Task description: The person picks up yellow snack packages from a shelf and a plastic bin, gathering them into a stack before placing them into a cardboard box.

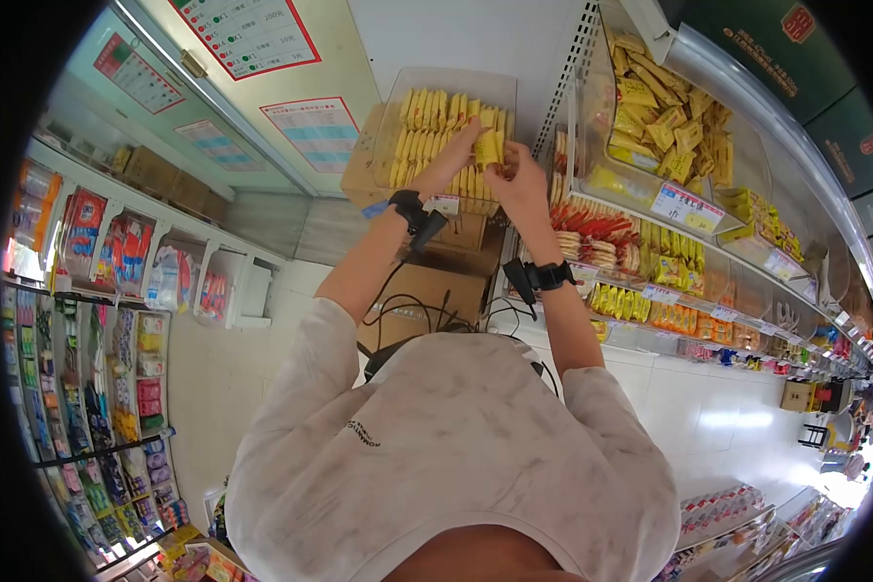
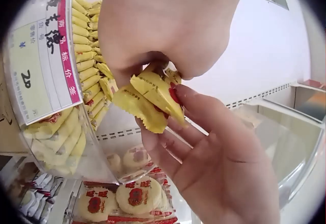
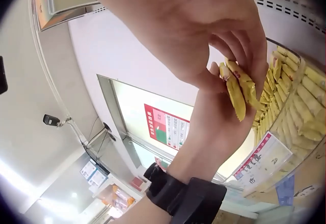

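Note:
Over a clear bin (image 1: 388, 121) filled with rows of yellow packets, both hands meet around a couple of small yellow snack packets (image 1: 488, 148). The left hand (image 1: 451, 158) holds their upper ends with curled fingers, partly hidden behind its back in the left wrist view. From the other side the right hand (image 1: 522, 184) pinches the same packets (image 2: 157, 94), its thumb on the face and its fingers behind. In the right wrist view the packets (image 3: 235, 94) stand side by side between the right thumb and fingers, overlapping the left hand (image 3: 219, 117).
A price tag (image 2: 43, 56) hangs on the bin's front. Cardboard boxes (image 1: 427, 291) are under it. To the right, shelves hold a bin of loose yellow packets (image 1: 664, 112) and red-and-clear wrapped round crackers (image 2: 137, 196). A glass door (image 1: 155, 107) stands at left.

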Available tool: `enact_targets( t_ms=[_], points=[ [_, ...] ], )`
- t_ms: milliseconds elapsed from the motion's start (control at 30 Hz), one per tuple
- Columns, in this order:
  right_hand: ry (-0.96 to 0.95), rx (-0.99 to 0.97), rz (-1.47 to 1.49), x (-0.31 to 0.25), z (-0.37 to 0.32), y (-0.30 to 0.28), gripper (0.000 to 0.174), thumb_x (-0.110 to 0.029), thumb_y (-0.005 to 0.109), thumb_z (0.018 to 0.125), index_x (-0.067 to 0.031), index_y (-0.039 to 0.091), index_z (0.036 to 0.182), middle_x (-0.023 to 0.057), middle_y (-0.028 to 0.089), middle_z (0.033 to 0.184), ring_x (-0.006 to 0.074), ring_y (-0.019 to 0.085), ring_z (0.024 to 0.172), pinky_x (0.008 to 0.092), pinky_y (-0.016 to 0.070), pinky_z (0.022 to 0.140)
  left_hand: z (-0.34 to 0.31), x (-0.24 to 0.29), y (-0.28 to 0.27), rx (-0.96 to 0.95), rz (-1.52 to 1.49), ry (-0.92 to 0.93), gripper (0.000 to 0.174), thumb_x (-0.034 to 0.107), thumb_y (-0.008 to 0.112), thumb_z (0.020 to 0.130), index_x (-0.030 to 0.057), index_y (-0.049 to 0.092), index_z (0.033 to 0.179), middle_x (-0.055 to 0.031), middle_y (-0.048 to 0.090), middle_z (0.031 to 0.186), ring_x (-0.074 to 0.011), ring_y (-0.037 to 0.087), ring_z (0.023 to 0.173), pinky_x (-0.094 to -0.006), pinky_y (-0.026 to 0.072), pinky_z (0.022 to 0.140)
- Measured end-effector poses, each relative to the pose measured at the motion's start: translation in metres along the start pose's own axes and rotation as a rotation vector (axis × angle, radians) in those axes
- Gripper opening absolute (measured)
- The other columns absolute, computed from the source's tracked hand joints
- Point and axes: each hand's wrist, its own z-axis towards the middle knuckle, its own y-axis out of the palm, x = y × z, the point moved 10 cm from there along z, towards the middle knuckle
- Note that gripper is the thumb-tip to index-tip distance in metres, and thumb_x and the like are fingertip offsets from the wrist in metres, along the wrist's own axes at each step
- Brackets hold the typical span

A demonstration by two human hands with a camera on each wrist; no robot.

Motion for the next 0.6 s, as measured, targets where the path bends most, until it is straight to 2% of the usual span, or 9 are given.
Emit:
enact_targets(
  t_ms=[100, 200, 300, 400, 500, 600],
  points=[
    [0.013, 0.035, 0.009, 0.005, -0.005, -0.015, 0.055, -0.020, 0.074, 0.082, 0.0030, 0.057, 0.129, 0.0197, 0.071, 0.102, 0.0330, 0.071, 0.090, 0.0413, 0.0557, 0.081, 0.027, 0.001, -0.014, -0.060, 0.242, 0.143, 0.046, 0.038, 0.048, 0.107, 0.0022, 0.056, 0.136, -0.0112, 0.059, 0.125, -0.0211, 0.057, 0.116, -0.0356, 0.0470, 0.097],
    [-0.037, 0.095, -0.057, 0.003, -0.010, -0.024, 0.053, -0.019, 0.073, 0.084, 0.0034, 0.056, 0.129, 0.0207, 0.070, 0.103, 0.0352, 0.069, 0.093, 0.0422, 0.0551, 0.082, 0.036, 0.018, -0.001, -0.052, 1.233, 0.547, 0.044, 0.022, 0.055, 0.100, 0.0041, 0.055, 0.141, -0.0131, 0.053, 0.144, -0.0288, 0.047, 0.137, -0.0426, 0.0400, 0.112],
    [-0.077, 0.147, -0.118, 0.002, -0.009, -0.026, 0.051, -0.019, 0.072, 0.085, 0.0032, 0.056, 0.128, 0.0220, 0.069, 0.106, 0.0375, 0.068, 0.096, 0.0435, 0.0546, 0.084, 0.011, 0.023, 0.034, -0.008, 1.591, 0.966, 0.035, 0.015, 0.058, 0.093, 0.0026, 0.066, 0.125, -0.0124, 0.059, 0.139, -0.0352, 0.040, 0.144, -0.0489, 0.0333, 0.118],
    [-0.108, 0.167, -0.185, -0.006, -0.003, -0.025, 0.050, -0.019, 0.072, 0.085, 0.0020, 0.057, 0.128, 0.0229, 0.068, 0.108, 0.0394, 0.067, 0.097, 0.0448, 0.0545, 0.084, 0.034, -0.010, 0.032, -0.251, 1.980, 0.500, 0.048, 0.019, 0.061, 0.094, 0.0118, 0.057, 0.141, -0.0052, 0.049, 0.152, -0.0310, 0.030, 0.151, -0.0574, 0.0265, 0.120],
    [-0.151, 0.173, -0.233, -0.020, 0.008, -0.021, 0.048, -0.018, 0.071, 0.085, 0.0003, 0.057, 0.128, 0.0230, 0.067, 0.108, 0.0404, 0.067, 0.097, 0.0460, 0.0545, 0.084, 0.037, -0.007, 0.027, -0.221, 2.073, 0.361, 0.048, 0.022, 0.062, 0.094, 0.0124, 0.058, 0.141, -0.0055, 0.048, 0.153, -0.0311, 0.029, 0.151, -0.0589, 0.0253, 0.119],
    [-0.177, 0.150, -0.299, -0.035, 0.025, -0.012, 0.048, -0.016, 0.070, 0.085, -0.0005, 0.058, 0.128, 0.0223, 0.067, 0.107, 0.0401, 0.067, 0.097, 0.0468, 0.0549, 0.083, 0.033, 0.002, 0.021, -0.146, 2.022, 0.482, 0.048, 0.024, 0.061, 0.094, 0.0118, 0.057, 0.141, -0.0091, 0.049, 0.151, -0.0348, 0.030, 0.150, -0.0576, 0.0258, 0.119]
  ],
)
